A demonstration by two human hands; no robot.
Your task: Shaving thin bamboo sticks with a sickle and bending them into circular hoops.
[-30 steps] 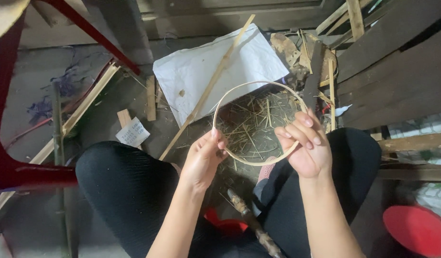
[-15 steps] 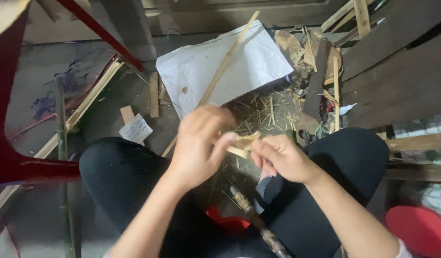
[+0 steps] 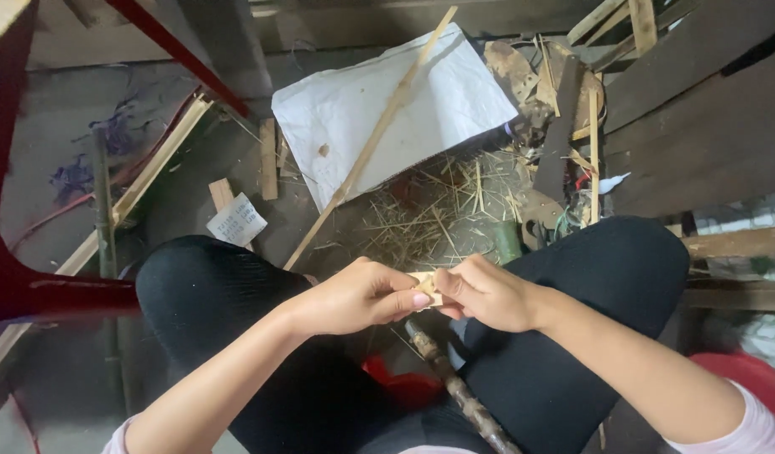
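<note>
So the big open hoop from a second ago is gone, now squeezed down into a small pale bamboo strip bundle [image 3: 427, 286] between both hands over the lap; beyond the knuckles lies a white sack [image 3: 354, 109]; left hand [image 3: 354, 296] and right hand [image 3: 487, 294] both pinch it shut; I'd keep thumbs tight so it doesn't spring open.

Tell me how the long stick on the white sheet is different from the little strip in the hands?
The long bamboo stick lies untouched across the white sheet, while the small bamboo strip is pinched between the left hand and right hand. The stick shows its full length; the strip is mostly hidden by fingers. Both are pale tan.
</note>
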